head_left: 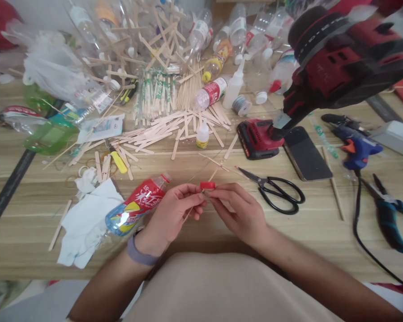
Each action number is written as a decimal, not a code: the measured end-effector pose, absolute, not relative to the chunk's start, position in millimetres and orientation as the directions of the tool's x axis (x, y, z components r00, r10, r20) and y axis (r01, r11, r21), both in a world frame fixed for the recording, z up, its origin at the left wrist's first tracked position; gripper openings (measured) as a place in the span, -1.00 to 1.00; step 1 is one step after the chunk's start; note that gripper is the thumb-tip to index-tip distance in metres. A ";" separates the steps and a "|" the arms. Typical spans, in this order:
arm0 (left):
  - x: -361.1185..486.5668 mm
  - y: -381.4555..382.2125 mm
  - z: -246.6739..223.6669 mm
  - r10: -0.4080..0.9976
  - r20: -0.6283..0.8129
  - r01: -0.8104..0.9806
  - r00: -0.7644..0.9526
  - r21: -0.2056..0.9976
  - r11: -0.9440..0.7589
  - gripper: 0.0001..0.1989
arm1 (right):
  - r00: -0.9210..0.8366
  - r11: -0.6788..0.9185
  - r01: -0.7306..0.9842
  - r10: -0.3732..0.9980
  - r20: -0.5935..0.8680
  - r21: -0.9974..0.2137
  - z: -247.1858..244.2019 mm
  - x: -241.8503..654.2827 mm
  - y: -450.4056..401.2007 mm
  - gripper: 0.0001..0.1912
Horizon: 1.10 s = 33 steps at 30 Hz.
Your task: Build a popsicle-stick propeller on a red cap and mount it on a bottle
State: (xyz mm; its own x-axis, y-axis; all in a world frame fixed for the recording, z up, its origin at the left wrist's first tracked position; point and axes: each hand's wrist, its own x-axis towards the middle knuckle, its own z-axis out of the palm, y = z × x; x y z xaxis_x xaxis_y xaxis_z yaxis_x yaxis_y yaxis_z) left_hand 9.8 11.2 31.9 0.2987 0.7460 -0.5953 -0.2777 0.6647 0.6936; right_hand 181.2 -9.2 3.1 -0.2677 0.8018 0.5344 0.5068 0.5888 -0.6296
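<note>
Both hands meet above the front of the table around a red bottle cap (207,184). My left hand (179,208) is closed in a pinch on a thin wooden skewer (187,216), which slants down past its fingers. Fingertips of my right hand (242,210) are closed on the cap's right side. Where the skewer meets the cap is hidden by the fingers. Beside my left wrist lies a plastic drink bottle (137,203) with a red and blue label, its neck uncapped. Black-handled scissors (275,190) rest to the right of my right hand.
Craft sticks (161,129) are strewn behind the hands, near a small glue bottle (202,135). A red cordless drill (336,58) stands at right, beside a phone (307,153), a glue gun (359,145) and pliers (389,214). White gloves (87,223) lie at left; plastic bottles crowd the back.
</note>
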 end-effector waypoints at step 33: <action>11.5 8.3 38.9 0.679 -0.659 -0.255 0.324 0.631 0.733 -0.90 | -0.386 0.710 0.536 0.687 0.615 -0.457 4.4 188.4 -2.5 -0.82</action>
